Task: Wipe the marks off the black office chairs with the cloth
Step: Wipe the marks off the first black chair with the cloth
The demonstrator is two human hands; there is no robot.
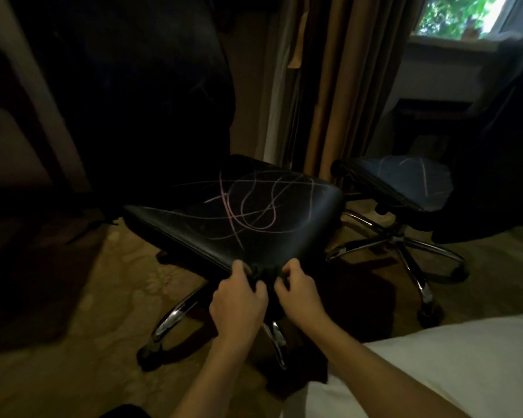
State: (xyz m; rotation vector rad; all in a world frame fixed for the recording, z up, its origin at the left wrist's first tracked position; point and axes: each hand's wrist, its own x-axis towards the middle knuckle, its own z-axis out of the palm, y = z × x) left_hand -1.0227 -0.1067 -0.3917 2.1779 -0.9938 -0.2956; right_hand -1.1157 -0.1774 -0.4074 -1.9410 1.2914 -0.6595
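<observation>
You had both hands at the front corner of the nearer chair seat (233,218), the left hand (237,300) and the right hand (299,292) side by side and almost touching. Between them sat a dark cloth (261,274), bunched against the seat edge; each grip was narrow, with curled fingers pinching the fabric, though the dim light hid just how much of it each held. The pink and pale scribbles (251,203) lay straight ahead of your grip and up the seat, away from you, spreading across the middle toward the backrest. Neither hand was clearly nearer to them. The strokes would likely need to run forward from that corner. The 2nd chair seat (405,179), also marked, stood off to your right, nearer your right hand, well apart from the cloth.
</observation>
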